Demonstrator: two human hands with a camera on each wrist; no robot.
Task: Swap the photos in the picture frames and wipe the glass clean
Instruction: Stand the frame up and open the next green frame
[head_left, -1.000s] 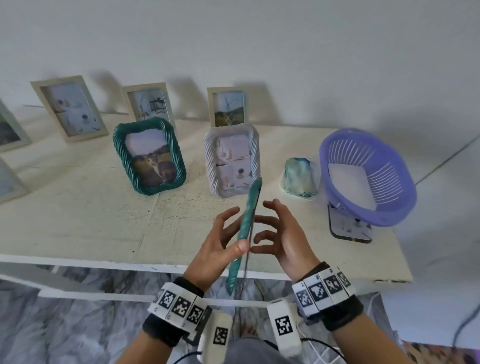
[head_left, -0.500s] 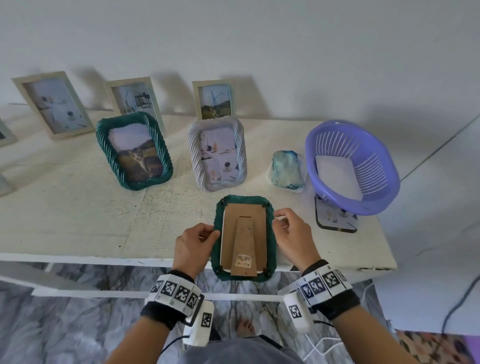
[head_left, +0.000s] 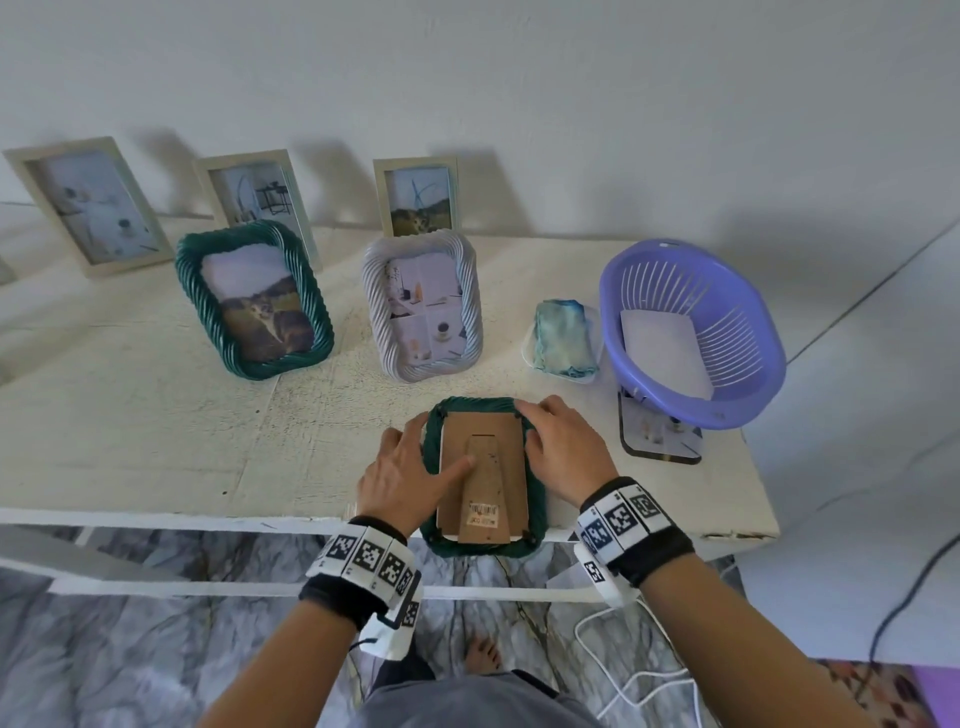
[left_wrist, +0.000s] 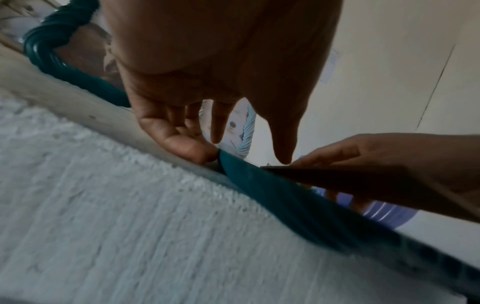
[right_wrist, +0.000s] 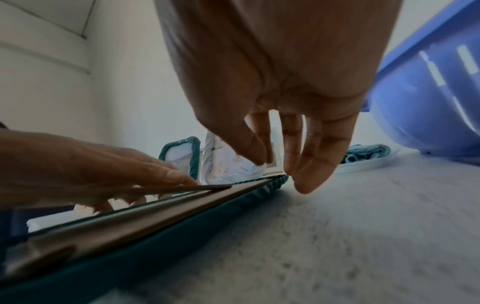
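Observation:
A dark green twisted-rim frame (head_left: 537, 501) lies face down at the table's front edge, its brown cardboard back (head_left: 483, 428) and folded stand (head_left: 488, 488) facing up. My left hand (head_left: 410, 467) rests at its left rim with the thumb pressing on the stand. My right hand (head_left: 556, 441) lies over the top right corner, fingertips (right_wrist: 306, 181) touching the table beside the rim (right_wrist: 182, 242). In the left wrist view my fingers (left_wrist: 182, 144) touch the frame's edge (left_wrist: 285, 201). A second green frame (head_left: 254, 301) with a cat photo and a white twisted frame (head_left: 423, 306) stand behind.
A blue-green cloth (head_left: 563, 338) sits right of the white frame. A purple basket (head_left: 748, 395) with white paper inside leans on a clear plate (head_left: 660, 447) at the right. Three pale frames (head_left: 254, 192) lean on the wall. The white table (head_left: 156, 415) stretches left.
The green frame went from being held on edge between my hands to lying face down on the table. My left thumb now presses the stand; my right hand moved to the top corner.

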